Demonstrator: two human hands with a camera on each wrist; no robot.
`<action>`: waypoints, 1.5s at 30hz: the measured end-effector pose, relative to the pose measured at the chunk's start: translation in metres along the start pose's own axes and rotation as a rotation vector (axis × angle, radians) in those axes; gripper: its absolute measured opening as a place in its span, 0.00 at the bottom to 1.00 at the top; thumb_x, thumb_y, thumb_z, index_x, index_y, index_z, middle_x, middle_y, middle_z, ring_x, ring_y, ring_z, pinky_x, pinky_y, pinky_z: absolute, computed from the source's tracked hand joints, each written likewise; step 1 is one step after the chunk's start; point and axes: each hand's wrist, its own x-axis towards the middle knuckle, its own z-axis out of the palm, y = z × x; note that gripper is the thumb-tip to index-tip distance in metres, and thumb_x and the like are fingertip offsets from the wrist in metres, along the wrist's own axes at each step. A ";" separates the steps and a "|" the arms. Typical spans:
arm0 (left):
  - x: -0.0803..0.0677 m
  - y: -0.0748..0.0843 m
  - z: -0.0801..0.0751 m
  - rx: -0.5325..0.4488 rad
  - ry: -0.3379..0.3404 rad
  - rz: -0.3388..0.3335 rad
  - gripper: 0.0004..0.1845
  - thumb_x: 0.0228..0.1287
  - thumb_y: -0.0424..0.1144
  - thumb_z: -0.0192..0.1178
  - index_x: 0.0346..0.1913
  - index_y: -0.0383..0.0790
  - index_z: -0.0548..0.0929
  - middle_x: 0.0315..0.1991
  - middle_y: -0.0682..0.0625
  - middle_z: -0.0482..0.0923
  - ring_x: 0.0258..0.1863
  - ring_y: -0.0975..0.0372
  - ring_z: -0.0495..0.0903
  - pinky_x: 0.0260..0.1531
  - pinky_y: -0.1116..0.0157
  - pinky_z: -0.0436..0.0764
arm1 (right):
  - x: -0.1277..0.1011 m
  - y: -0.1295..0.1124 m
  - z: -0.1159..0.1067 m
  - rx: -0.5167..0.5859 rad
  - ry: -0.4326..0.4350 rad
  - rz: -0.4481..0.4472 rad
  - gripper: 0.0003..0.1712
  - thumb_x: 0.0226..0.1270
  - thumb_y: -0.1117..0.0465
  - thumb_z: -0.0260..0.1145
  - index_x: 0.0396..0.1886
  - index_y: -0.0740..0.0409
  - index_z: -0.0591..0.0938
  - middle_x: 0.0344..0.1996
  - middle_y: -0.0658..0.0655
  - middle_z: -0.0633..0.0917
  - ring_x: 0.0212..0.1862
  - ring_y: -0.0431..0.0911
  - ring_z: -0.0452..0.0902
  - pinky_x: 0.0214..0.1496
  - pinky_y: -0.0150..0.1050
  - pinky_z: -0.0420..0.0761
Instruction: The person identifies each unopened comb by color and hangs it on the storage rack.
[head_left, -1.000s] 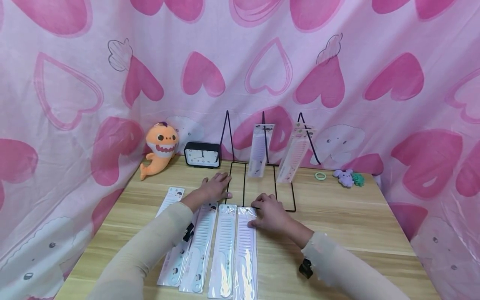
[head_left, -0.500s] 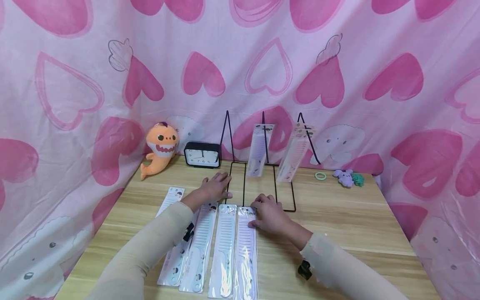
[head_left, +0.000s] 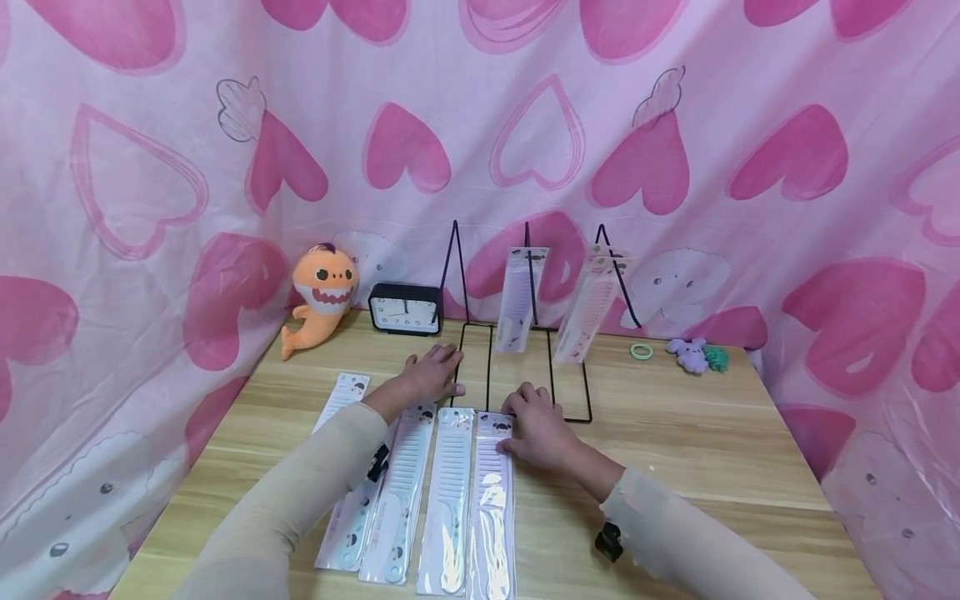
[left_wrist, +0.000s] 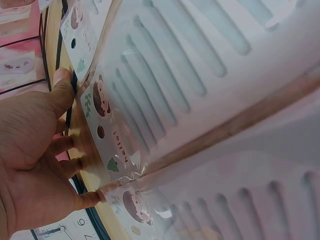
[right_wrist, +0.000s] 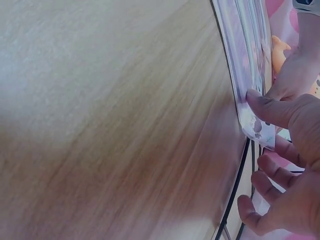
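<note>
At the far left, well away from both hands, an orange plush shark (head_left: 321, 293) sits on the desk (head_left: 697, 433) against the pink heart curtain (head_left: 150, 167), with a black clock (head_left: 405, 310) just beside it. A packaged comb (head_left: 343, 397) lies flat to the left of the left hand (head_left: 431, 375). That hand rests palm down on the desk with its fingers straight and relaxed, its grip released and holding nothing; in the left wrist view its fingertips (left_wrist: 70, 167) lie at the top edge of a pale packaged comb (head_left: 397, 492) that runs back under the forearm. To the right of it lies a white packaged comb (head_left: 447, 500), and next to that a lilac packaged comb (head_left: 491, 500), the four lying side by side.

The right hand (head_left: 538, 429) sits at the top of the lilac packaged comb; its thumb (right_wrist: 265, 107) presses on the right edge of the wrapper, while the other fingers curl loosely beyond the card's upper end, so the grip pinches lightly at that corner. Just beyond both hands stands a black wire rack (head_left: 525, 333), and two more packaged combs (head_left: 519, 298) lean upright in it. Well to the right of the right hand lie a green ring (head_left: 641, 352) and a small purple toy (head_left: 692, 355).
</note>
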 end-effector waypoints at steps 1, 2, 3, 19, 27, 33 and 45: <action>0.000 0.000 0.000 0.002 0.001 0.002 0.47 0.83 0.64 0.58 0.91 0.48 0.53 0.93 0.45 0.43 0.93 0.45 0.42 0.85 0.26 0.47 | 0.000 0.000 0.000 0.006 0.004 0.001 0.30 0.58 0.47 0.90 0.53 0.52 0.85 0.54 0.55 0.81 0.55 0.54 0.74 0.52 0.54 0.79; 0.001 -0.001 0.001 -0.001 0.002 0.002 0.47 0.83 0.64 0.58 0.92 0.48 0.53 0.94 0.46 0.43 0.93 0.45 0.41 0.85 0.26 0.47 | 0.000 0.000 -0.001 0.016 0.005 0.003 0.29 0.58 0.47 0.90 0.52 0.52 0.84 0.53 0.54 0.81 0.54 0.53 0.74 0.52 0.53 0.79; 0.001 0.000 0.000 0.003 0.000 0.003 0.46 0.83 0.63 0.57 0.92 0.48 0.53 0.93 0.46 0.43 0.93 0.45 0.41 0.85 0.26 0.47 | 0.000 0.000 -0.001 0.027 0.004 0.005 0.29 0.58 0.48 0.89 0.51 0.51 0.84 0.53 0.54 0.81 0.54 0.53 0.74 0.52 0.52 0.78; -0.002 0.006 -0.004 -0.024 -0.015 -0.001 0.46 0.84 0.62 0.58 0.91 0.47 0.53 0.94 0.46 0.41 0.93 0.45 0.39 0.85 0.26 0.45 | 0.001 0.003 -0.018 0.348 -0.068 0.009 0.18 0.68 0.67 0.81 0.43 0.52 0.78 0.34 0.49 0.85 0.35 0.42 0.79 0.34 0.34 0.80; -0.006 0.007 -0.006 -0.015 -0.003 0.008 0.46 0.84 0.62 0.57 0.91 0.44 0.53 0.93 0.43 0.43 0.93 0.42 0.41 0.85 0.25 0.47 | 0.002 0.002 -0.030 0.441 -0.005 0.009 0.17 0.70 0.72 0.77 0.46 0.54 0.79 0.38 0.53 0.86 0.36 0.42 0.82 0.35 0.32 0.83; -0.018 0.016 -0.014 0.018 -0.009 -0.003 0.45 0.85 0.60 0.56 0.91 0.43 0.53 0.93 0.43 0.43 0.93 0.44 0.42 0.86 0.27 0.49 | 0.002 0.002 -0.045 0.531 0.047 -0.053 0.17 0.70 0.74 0.76 0.51 0.59 0.78 0.42 0.58 0.87 0.38 0.43 0.85 0.38 0.32 0.86; -0.021 0.019 -0.018 0.036 -0.015 -0.011 0.43 0.86 0.60 0.55 0.91 0.45 0.54 0.93 0.44 0.44 0.93 0.45 0.42 0.86 0.28 0.49 | -0.004 -0.005 -0.082 0.577 0.181 -0.136 0.18 0.74 0.72 0.74 0.58 0.60 0.80 0.50 0.62 0.87 0.43 0.49 0.86 0.36 0.32 0.88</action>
